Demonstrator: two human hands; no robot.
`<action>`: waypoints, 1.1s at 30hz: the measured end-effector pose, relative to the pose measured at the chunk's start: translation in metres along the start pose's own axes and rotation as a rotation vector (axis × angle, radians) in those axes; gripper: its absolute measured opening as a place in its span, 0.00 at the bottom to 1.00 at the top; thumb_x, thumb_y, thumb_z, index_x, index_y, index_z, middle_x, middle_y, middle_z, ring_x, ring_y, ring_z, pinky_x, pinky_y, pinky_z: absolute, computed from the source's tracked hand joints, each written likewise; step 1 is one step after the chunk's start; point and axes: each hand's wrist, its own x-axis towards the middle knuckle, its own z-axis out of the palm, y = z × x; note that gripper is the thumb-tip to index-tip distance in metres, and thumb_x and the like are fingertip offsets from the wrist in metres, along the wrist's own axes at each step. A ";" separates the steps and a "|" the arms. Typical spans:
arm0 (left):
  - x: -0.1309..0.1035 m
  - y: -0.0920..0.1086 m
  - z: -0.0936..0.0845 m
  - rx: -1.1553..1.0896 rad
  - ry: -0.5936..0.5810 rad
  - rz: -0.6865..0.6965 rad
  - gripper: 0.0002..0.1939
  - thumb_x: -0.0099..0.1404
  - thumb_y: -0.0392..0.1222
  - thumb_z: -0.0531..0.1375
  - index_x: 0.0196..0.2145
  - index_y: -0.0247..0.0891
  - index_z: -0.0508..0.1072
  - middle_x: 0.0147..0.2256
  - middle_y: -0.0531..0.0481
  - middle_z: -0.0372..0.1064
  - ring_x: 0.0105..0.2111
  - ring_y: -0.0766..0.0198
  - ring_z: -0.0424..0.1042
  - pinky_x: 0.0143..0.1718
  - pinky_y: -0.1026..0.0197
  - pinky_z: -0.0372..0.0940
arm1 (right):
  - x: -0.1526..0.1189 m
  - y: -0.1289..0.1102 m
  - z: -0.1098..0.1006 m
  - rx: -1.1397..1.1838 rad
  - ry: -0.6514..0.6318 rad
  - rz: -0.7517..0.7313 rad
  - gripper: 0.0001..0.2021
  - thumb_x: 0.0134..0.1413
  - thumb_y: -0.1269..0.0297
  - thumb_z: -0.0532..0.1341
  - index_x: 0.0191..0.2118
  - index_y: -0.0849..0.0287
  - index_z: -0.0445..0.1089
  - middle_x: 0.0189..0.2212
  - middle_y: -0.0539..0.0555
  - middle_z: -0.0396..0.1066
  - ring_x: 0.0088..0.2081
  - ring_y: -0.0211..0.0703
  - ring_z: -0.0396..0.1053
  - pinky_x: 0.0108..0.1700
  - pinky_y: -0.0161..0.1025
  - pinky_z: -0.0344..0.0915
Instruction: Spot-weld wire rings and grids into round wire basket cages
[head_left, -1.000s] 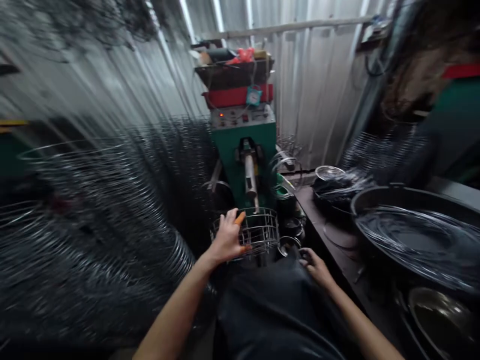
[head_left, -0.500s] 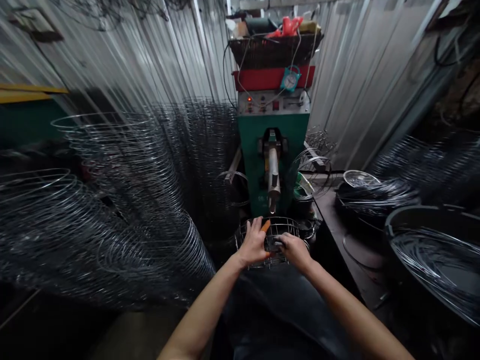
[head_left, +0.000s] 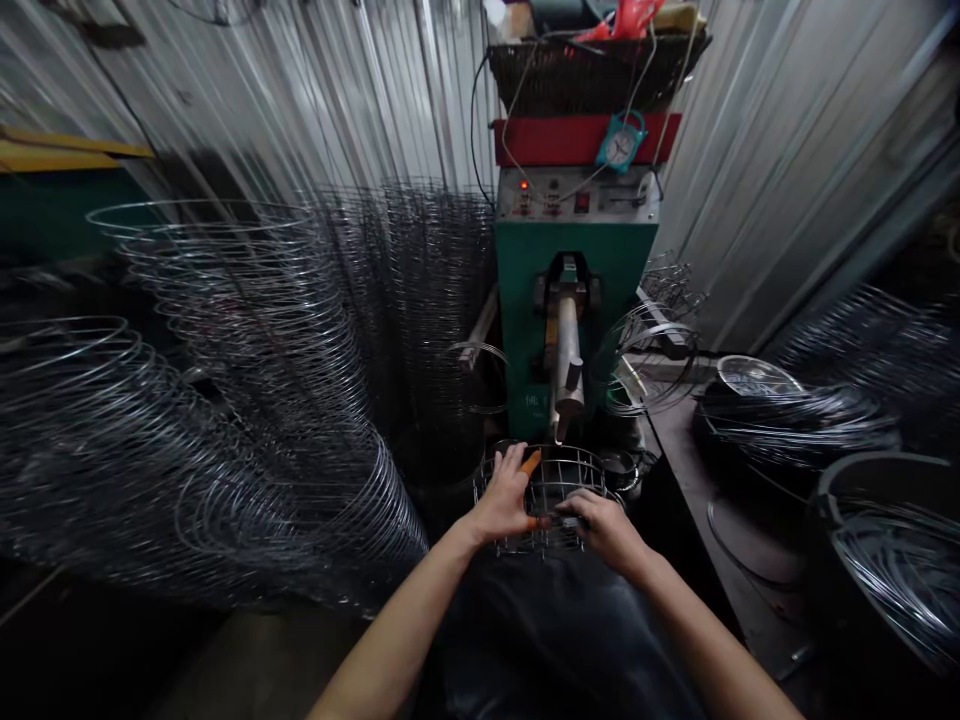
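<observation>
A round wire basket of crossed metal rods sits low in front of a green machine, close to the black apron. My left hand grips its left side, fingers stretched over the top and orange covers on thumb and forefinger. On the basket's near right side, my right hand is closed, thumb and fingers pinched at the wires; the fingertips are partly blurred. Just above the far rim hangs the tip of the machine's metal arm; whether it touches the wire I cannot tell.
The green machine carries a teal clock and a loaded dark basket. Tall stacks of wire rings crowd the left. Right are a bench, a wire bundle and a black tub of wires.
The view has shifted, so the machine appears farther right. Both hands stay on the wire basket, which sits slightly lower in view. The bright glint at the arm's tip has dimmed.
</observation>
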 end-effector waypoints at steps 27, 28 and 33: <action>0.047 -0.011 -0.018 0.060 0.047 -0.107 0.52 0.43 0.53 0.70 0.61 0.38 0.52 0.62 0.31 0.44 0.63 0.40 0.42 0.58 0.35 0.42 | 0.047 0.019 -0.007 -0.195 0.180 0.040 0.14 0.52 0.77 0.56 0.42 0.57 0.72 0.40 0.55 0.74 0.41 0.44 0.72 0.40 0.35 0.67; 0.050 -0.011 -0.019 0.066 0.053 -0.103 0.52 0.43 0.53 0.70 0.61 0.38 0.53 0.61 0.31 0.45 0.62 0.41 0.44 0.58 0.35 0.43 | 0.050 0.021 -0.007 -0.178 0.192 0.048 0.14 0.52 0.77 0.57 0.42 0.56 0.73 0.40 0.55 0.74 0.42 0.44 0.72 0.41 0.35 0.67; 0.053 -0.013 -0.016 0.070 0.070 -0.117 0.53 0.42 0.53 0.70 0.61 0.37 0.52 0.60 0.31 0.45 0.62 0.40 0.44 0.57 0.35 0.44 | 0.036 0.022 -0.002 0.029 0.387 0.125 0.14 0.51 0.68 0.60 0.45 0.56 0.70 0.46 0.57 0.70 0.45 0.46 0.70 0.45 0.39 0.66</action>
